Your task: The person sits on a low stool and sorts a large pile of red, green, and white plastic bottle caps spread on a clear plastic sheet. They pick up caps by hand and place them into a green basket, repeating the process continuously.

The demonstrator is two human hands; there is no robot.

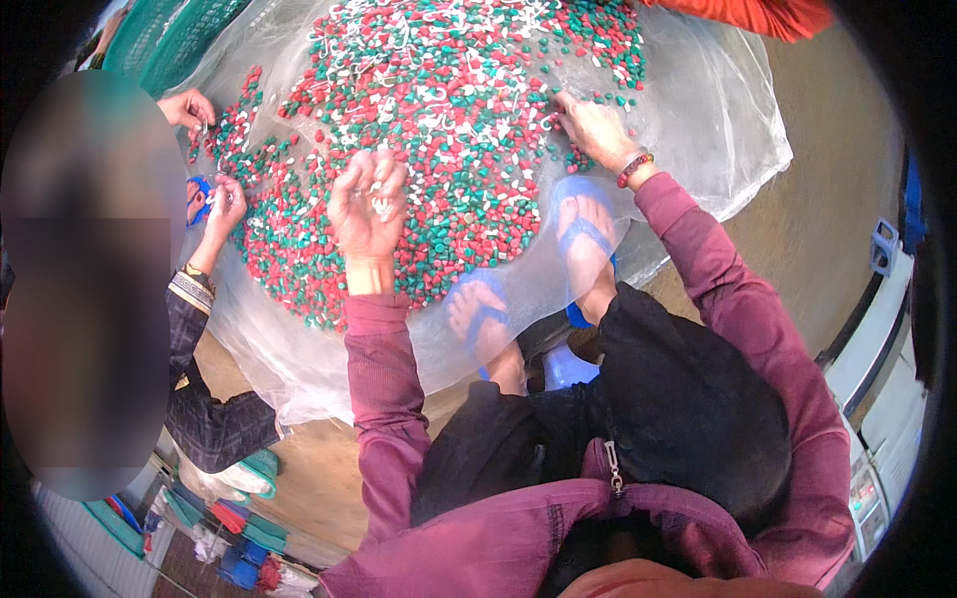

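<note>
A wide heap of small red, green and white plastic pieces [469, 224] is spread over a translucent plastic sheet [698, 110]. Some of the white ones are curved, like little hooks. Over the heap my left hand [367, 209] is turned palm up, its fingers curled around a few small white pieces [380, 205]. My right hand [598, 133], with a beaded bracelet [635, 168] at the wrist, reaches to the heap's right side. Its fingertips are drawn together among the pieces, and whatever they pinch is too small to make out.
A co-worker's two hands [227, 204] pick at the heap's left edge. An orange sleeve [768, 15] reaches in at the top right. Green netting [164, 45] lies at the upper left. My sandalled feet [588, 234] are under the sheet's near edge; a white appliance [877, 369] stands right.
</note>
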